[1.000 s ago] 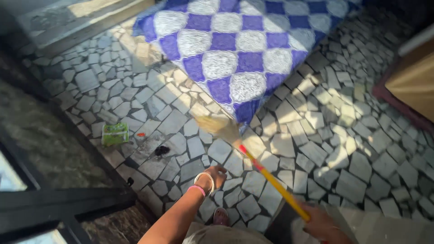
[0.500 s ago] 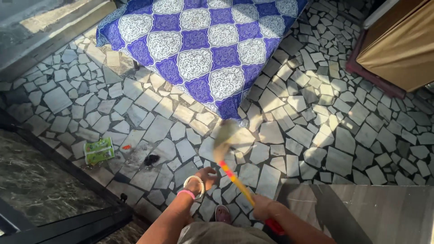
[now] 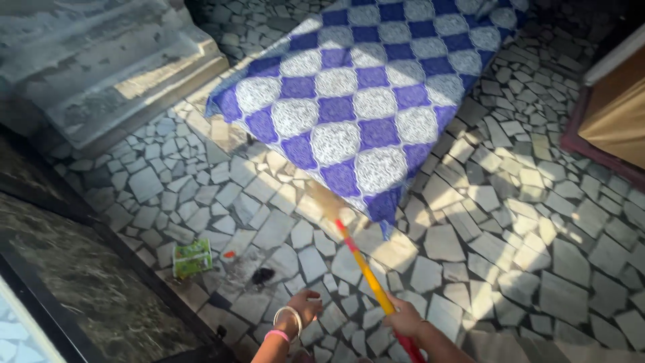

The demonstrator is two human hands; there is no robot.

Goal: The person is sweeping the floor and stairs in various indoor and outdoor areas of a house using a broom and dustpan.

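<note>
**Broom swings out toward the bedspread's near corner**

Since the earlier frame the broom head has swung away from the person, from the tiles just ahead of the hands to the hanging near corner of the cloth; the view has tilted up too, bringing stone steps into the far left. The right hand [image 3: 405, 321] is closed around the long yellow broom handle with red bands [image 3: 366, 269], low in the frame, and the handle slants up and left to the pale straw bristle head [image 3: 322, 199], which is blurred and sits on the floor touching the edge of the blue-and-white diamond-patterned bedspread [image 3: 363, 101]. The left hand [image 3: 304, 308], with a metal bangle and a pink band on the wrist, hangs near the left of the handle, apart from it, fingers loosely curled and holding nothing. Left of that hand, on the grey-and-white broken-stone mosaic floor [image 3: 537, 269], lie a small dark clump of debris [image 3: 262, 275], a tiny red scrap [image 3: 229, 255] and a flattened green packet [image 3: 192, 257], all close to the dark polished threshold [image 3: 87, 282]. A brown cabinet [image 3: 615, 121] stands at the far right
</note>
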